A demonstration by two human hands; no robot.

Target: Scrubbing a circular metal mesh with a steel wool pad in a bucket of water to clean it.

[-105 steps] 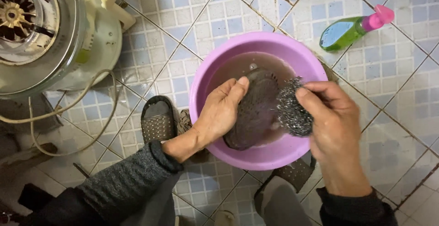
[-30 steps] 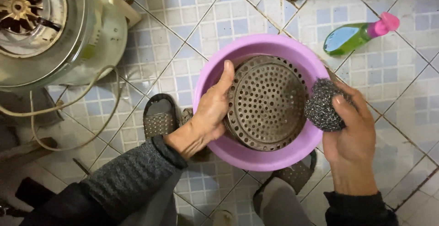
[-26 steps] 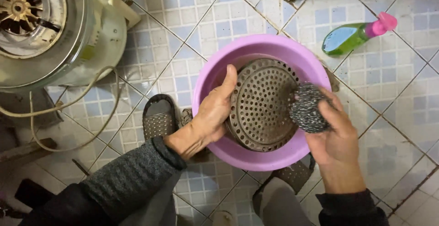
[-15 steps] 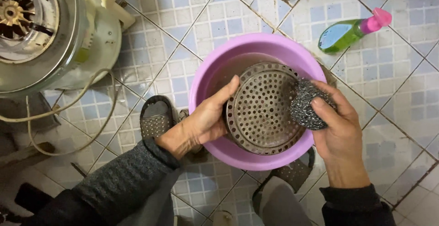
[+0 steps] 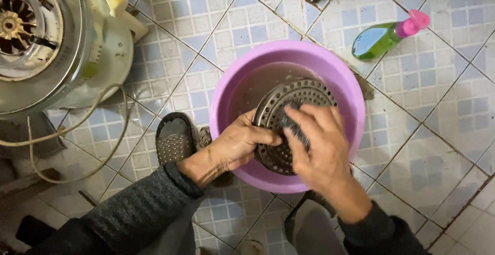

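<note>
Disc [image 5: 304, 94]: it is standing tilted in the basin [image 5: 227, 87], over murky water.
Left hand [image 5: 238, 144]: fingers are closing on the disc's near rim.
Right hand [image 5: 319, 144]: it is pressing a scourer [image 5: 290, 122] on the disc's face.
Handling: stiff metal, probably slippery when wet; best held at the rim.
Change: half a second ago the scourer was at the right edge; now it is sitting at the centre.
</note>
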